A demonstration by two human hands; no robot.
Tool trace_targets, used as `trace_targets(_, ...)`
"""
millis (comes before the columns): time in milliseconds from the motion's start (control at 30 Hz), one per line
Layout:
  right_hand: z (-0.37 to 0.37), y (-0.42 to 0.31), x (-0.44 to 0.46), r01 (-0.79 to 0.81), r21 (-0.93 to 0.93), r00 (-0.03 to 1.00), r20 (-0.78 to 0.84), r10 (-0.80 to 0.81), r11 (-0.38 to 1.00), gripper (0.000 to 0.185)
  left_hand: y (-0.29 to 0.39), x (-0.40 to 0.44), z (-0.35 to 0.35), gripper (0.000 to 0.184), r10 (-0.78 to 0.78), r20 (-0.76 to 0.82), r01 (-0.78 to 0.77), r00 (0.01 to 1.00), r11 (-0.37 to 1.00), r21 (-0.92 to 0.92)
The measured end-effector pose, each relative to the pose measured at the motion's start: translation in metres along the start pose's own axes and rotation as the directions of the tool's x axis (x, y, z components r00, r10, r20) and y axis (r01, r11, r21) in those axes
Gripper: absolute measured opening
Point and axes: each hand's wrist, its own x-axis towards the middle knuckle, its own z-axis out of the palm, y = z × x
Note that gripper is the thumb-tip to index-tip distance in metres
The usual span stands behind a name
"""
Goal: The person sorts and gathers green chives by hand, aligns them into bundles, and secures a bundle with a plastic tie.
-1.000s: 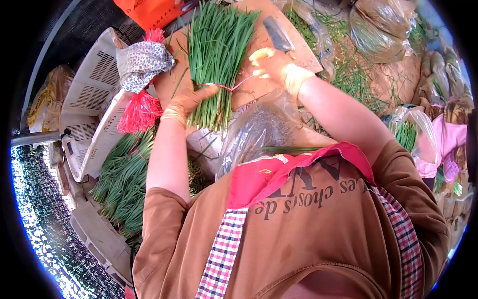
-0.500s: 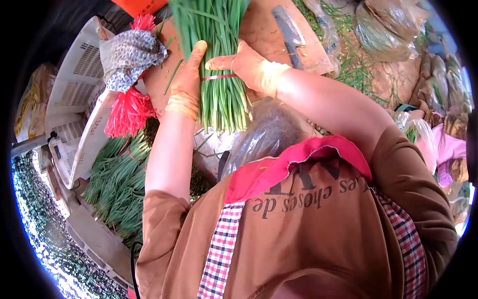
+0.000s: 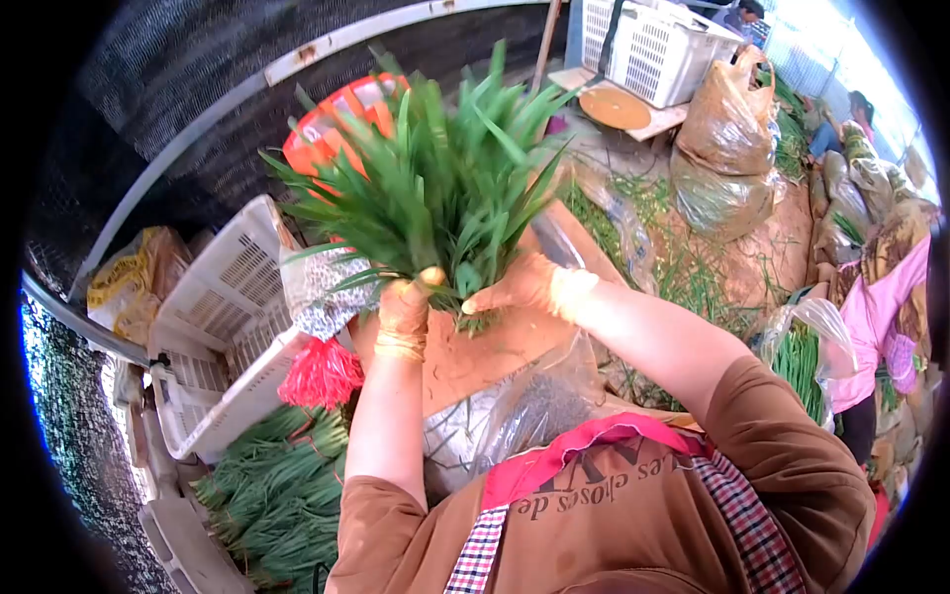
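Note:
A bunch of green chives (image 3: 445, 188) stands upright in front of me, leaves fanned out at the top and partly blurred. My left hand (image 3: 404, 312), in an orange rubber glove, grips its left side low down. From the right, my gloved right hand (image 3: 520, 287) is closed around the same bunch. The stalk ends are mostly hidden; they are over a brown board (image 3: 465, 366). Left of my left hand, red plastic ties (image 3: 323, 373) hang from a patterned cloth bundle (image 3: 322, 287).
More chives (image 3: 272, 495) lie in a heap at lower left, by a tilted white crate (image 3: 223, 327). Behind the leaves stands an orange bucket (image 3: 307, 139). Filled plastic bags (image 3: 727, 148) and another white crate (image 3: 658, 49) are further back. A person in pink (image 3: 881, 327) is at right.
The view has tilted up, showing more background. The chives went from lying lengthwise, tied stalks toward me, to upright with leaves spread. Both hands still hold them.

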Motion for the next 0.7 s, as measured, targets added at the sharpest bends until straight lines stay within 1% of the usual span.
trace_targets(33, -0.001, -0.017, 0.001, -0.146, 0.011, 0.987, 0.068, 0.145, 0.989, 0.085, -0.005, -0.003, 0.018, 0.061, 0.371, 0.105, -0.310, 0.923, 0.552, 0.774)
trace_targets(67, 0.004, -0.015, 0.001, -0.068, 0.034, 0.996, -0.060, 0.070, 0.997, 0.083, -0.008, -0.002, 0.033, 0.060, 0.380, 0.131, -0.324, 0.916, 0.506, 0.799)
trace_targets(100, 0.007, -0.009, 0.003, 0.015, 0.046, 0.982, -0.189, -0.006, 0.999, 0.081, -0.012, 0.002, 0.050, 0.060, 0.388, 0.160, -0.341, 0.908, 0.458, 0.821)
trace_targets(133, 0.001, -0.010, 0.006, 0.165, 0.128, 0.981, -0.126, -0.148, 0.978, 0.080, -0.018, 0.004, 0.071, 0.056, 0.440, 0.217, -0.448, 0.871, 0.535, 0.716)
trace_targets(167, -0.008, -0.025, 0.006, 0.207, 0.084, 0.973, -0.125, -0.195, 0.975, 0.081, -0.026, -0.001, 0.099, 0.053, 0.486, 0.238, -0.510, 0.841, 0.564, 0.650)
trace_targets(200, -0.015, -0.052, -0.001, 0.235, 0.051, 0.966, -0.121, -0.227, 0.971, 0.082, -0.018, -0.003, 0.109, 0.054, 0.445, 0.259, -0.480, 0.857, 0.512, 0.712)
trace_targets(267, -0.023, -0.067, -0.009, 0.200, 0.041, 0.978, -0.073, -0.197, 0.979, 0.083, -0.008, -0.010, 0.124, 0.060, 0.355, 0.298, -0.448, 0.886, 0.491, 0.747)
trace_targets(300, -0.027, -0.074, -0.013, 0.183, 0.034, 0.982, -0.050, -0.181, 0.982, 0.084, -0.008, -0.013, 0.120, 0.060, 0.347, 0.267, -0.419, 0.899, 0.505, 0.755)
trace_targets(367, -0.031, -0.045, -0.013, 0.223, -0.018, 0.974, -0.039, -0.223, 0.975, 0.082, -0.007, -0.022, 0.106, 0.062, 0.330, 0.213, -0.368, 0.919, 0.529, 0.765)
trace_targets(400, -0.028, -0.035, -0.019, 0.188, 0.147, 0.982, -0.051, -0.182, 0.971, 0.079, -0.003, -0.024, 0.088, 0.065, 0.269, 0.227, -0.345, 0.936, 0.575, 0.742)
trace_targets(433, -0.026, -0.032, -0.020, 0.133, 0.224, 0.991, -0.065, -0.121, 0.966, 0.076, 0.000, -0.035, 0.079, 0.070, 0.242, 0.183, -0.291, 0.953, 0.553, 0.781)
trace_targets(467, -0.022, -0.027, -0.021, 0.073, 0.303, 0.996, -0.072, -0.053, 0.950, 0.074, 0.005, -0.038, 0.063, 0.072, 0.198, 0.106, -0.202, 0.975, 0.571, 0.796)
trace_targets(500, -0.015, -0.021, -0.023, 0.005, 0.385, 0.997, -0.067, 0.022, 0.923, 0.072, 0.000, -0.040, 0.048, 0.074, 0.192, 0.058, -0.168, 0.980, 0.629, 0.759)
trace_targets(533, -0.009, -0.016, -0.017, 0.083, 0.191, 0.990, -0.124, -0.060, 0.978, 0.065, -0.005, -0.042, 0.036, 0.076, 0.186, 0.011, -0.137, 0.983, 0.683, 0.717)
trace_targets(567, 0.001, 0.004, -0.001, -0.148, 0.115, 0.987, -0.045, 0.154, 0.982, 0.057, -0.009, -0.046, 0.029, 0.077, 0.182, -0.030, -0.104, 0.983, 0.683, 0.723)
trace_targets(600, 0.020, -0.003, 0.002, -0.077, 0.190, 0.996, -0.028, 0.084, 0.979, 0.057, -0.012, -0.050, 0.024, 0.078, 0.179, -0.071, -0.072, 0.981, 0.684, 0.726)
trace_targets(633, 0.035, -0.012, 0.004, 0.100, 0.062, 0.991, -0.098, -0.094, 0.993, 0.059, -0.011, -0.060, 0.030, 0.079, 0.177, -0.071, -0.074, 0.982, 0.697, 0.713)
trace_targets(667, 0.049, -0.020, 0.007, 0.257, -0.089, 0.949, -0.164, -0.269, 0.962, 0.061, -0.010, -0.070, 0.035, 0.080, 0.176, -0.070, -0.077, 0.982, 0.710, 0.700)
trace_targets(700, 0.059, -0.025, 0.008, 0.429, -0.450, 0.812, -0.187, -0.553, 0.783, 0.066, -0.013, -0.087, 0.038, 0.081, 0.225, -0.004, -0.184, 0.974, 0.806, 0.563)
